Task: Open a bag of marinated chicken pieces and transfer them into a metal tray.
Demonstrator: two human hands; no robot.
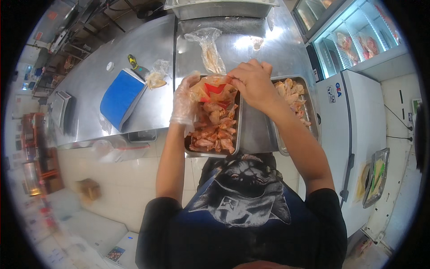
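Note:
A clear plastic bag with red printing (215,90) is held over the far end of a steel tray (239,131). Marinated chicken pieces (213,134) in an orange-red coating lie in that tray. My left hand (184,99), in a clear disposable glove, grips the bag's left side; its fingertips are partly hidden. On the other side, my bare right hand (253,84) pinches the bag's upper right edge. Beneath my right forearm, a second steel tray (314,104) contains paler chicken pieces (290,92), partly covered from view by the arm.
Beyond the trays lies a knotted plastic bag (211,50) with pale contents. Leftward on the steel table (151,114) are a blue-covered book (122,97), a yellow-black handled tool (134,64) and a small plastic bag (157,75). A steel container (221,11) stands behind; a white freezer (352,134) stands right.

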